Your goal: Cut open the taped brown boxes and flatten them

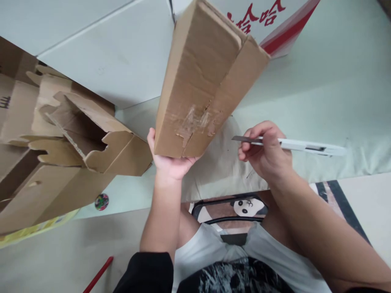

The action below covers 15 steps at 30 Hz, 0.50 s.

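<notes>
My left hand (171, 166) grips a long brown cardboard box (210, 77) by its near end and holds it tilted up in front of me. Down the box's facing side runs a seam, with clear tape and torn paper near the lower end. In my right hand (267, 150) is a white utility knife (314, 147), pinched between thumb and fingers. Its blade is out and points left toward the box, with a gap between the two.
On the left, opened cardboard boxes (119, 156) are piled up. A white carton with red lettering (293, 32) stands behind the held box. A round colourful disc (102, 202) lies near the table edge, and a red stick (99, 273) is at lower left.
</notes>
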Available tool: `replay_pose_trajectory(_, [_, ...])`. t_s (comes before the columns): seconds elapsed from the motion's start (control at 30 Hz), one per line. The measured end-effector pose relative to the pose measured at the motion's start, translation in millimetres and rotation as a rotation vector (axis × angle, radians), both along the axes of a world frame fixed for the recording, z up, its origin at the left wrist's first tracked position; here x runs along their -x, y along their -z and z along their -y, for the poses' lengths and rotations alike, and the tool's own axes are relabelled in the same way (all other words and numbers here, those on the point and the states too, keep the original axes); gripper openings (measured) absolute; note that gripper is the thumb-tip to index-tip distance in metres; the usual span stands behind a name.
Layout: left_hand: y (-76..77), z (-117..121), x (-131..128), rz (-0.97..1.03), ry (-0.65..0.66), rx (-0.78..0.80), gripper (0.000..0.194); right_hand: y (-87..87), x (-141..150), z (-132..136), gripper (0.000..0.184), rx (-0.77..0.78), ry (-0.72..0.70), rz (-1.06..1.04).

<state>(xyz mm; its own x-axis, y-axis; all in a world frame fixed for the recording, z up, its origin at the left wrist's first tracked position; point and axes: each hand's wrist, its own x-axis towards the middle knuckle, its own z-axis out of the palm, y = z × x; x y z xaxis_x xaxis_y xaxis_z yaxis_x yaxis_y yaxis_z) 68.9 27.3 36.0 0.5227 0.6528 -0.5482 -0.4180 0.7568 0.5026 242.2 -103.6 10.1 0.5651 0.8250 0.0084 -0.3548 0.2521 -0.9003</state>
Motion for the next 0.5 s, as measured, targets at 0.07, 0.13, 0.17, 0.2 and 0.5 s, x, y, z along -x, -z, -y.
replay_pose_trajectory(0.07, [-1.4, 5.9, -4.3, -0.008, -0.026, 0.042, 0.067, -0.5, 9.3, 0.2, 0.054, -0.01, -0.118, -0.04])
replay_pose_trajectory(0.13, [-2.1, 13.6, -10.2, -0.03, -0.059, 0.077, 0.067, 0.6, 16.6, 1.1, 0.049, -0.033, -0.209, -0.062])
replay_pose_trajectory(0.17, [-2.0, 17.6, -13.5, -0.043, -0.077, 0.089, 0.068, 1.5, 19.4, 1.9, 0.046, -0.046, -0.241, -0.058])
replay_pose_trajectory(0.2, [-1.4, 21.4, -16.7, -0.055, -0.095, 0.095, 0.069, 2.5, 21.7, 2.9, 0.042, -0.06, -0.265, -0.041])
replay_pose_trajectory(0.5, [20.8, 29.9, -21.4, -0.169, -0.134, -0.031, 0.063, 0.2, 23.7, 8.8, 0.007, 0.013, -0.327, 0.338])
